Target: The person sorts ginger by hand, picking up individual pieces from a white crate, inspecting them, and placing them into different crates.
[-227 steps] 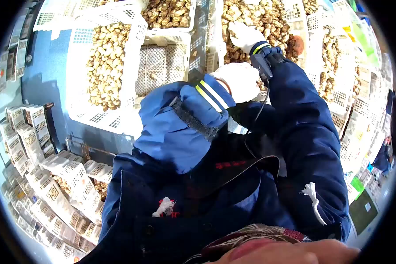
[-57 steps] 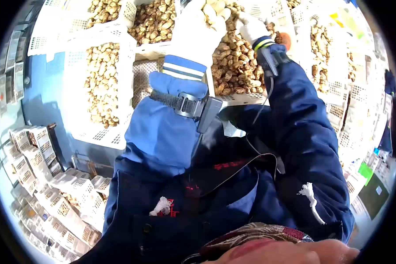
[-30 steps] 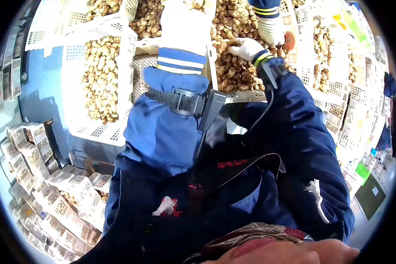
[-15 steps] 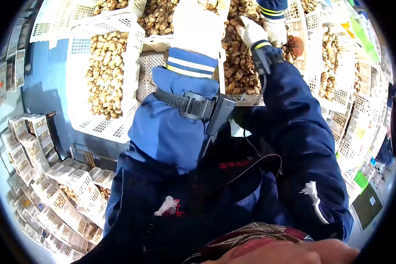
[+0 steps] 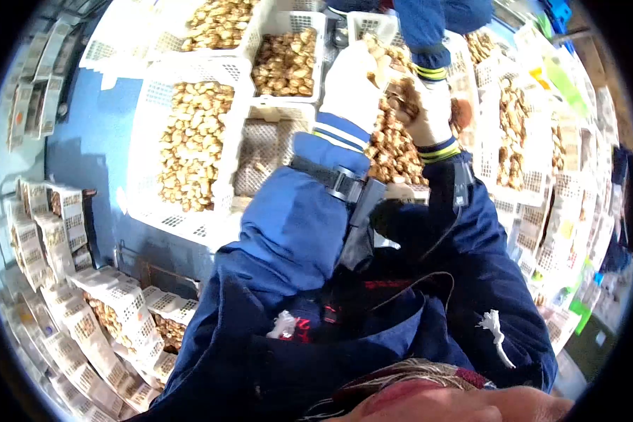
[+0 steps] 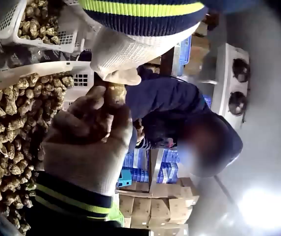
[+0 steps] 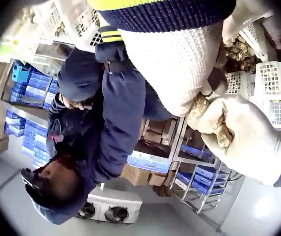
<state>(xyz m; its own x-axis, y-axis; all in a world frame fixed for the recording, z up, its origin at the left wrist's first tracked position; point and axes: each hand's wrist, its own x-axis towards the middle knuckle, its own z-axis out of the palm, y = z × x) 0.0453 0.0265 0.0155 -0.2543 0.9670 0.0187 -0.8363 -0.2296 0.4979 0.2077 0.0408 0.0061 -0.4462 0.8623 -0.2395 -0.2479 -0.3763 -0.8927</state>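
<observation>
My left hand [image 5: 352, 88], in a white knit glove, is over the middle crate. It holds knobbly brown-and-cream mushroom-like pieces [image 7: 223, 133] in curled fingers. My right hand [image 5: 432, 126], gloved too, is just to its right with fingers curled round dark brown pieces [image 6: 98, 120]. Between the two hands a paler piece [image 7: 198, 112] shows at the right hand's fingertips, close against the left fingers. Below them lies a heap of similar pieces [image 5: 394, 151] in the crate.
A person opposite reaches a blue sleeve [image 5: 420, 35] in over the same crate. White perforated crates with similar pieces [image 5: 197, 141] stand at the left, and more crates [image 5: 513, 133] line the right. A mostly bare crate [image 5: 260, 158] sits beside my left forearm. Shelves of blue boxes [image 6: 167, 169] are behind.
My left hand has come toward my right, and the two now meet over the crate. Both hands appear lower relative to the crates. The opposite person's sleeve reaches further into view.
</observation>
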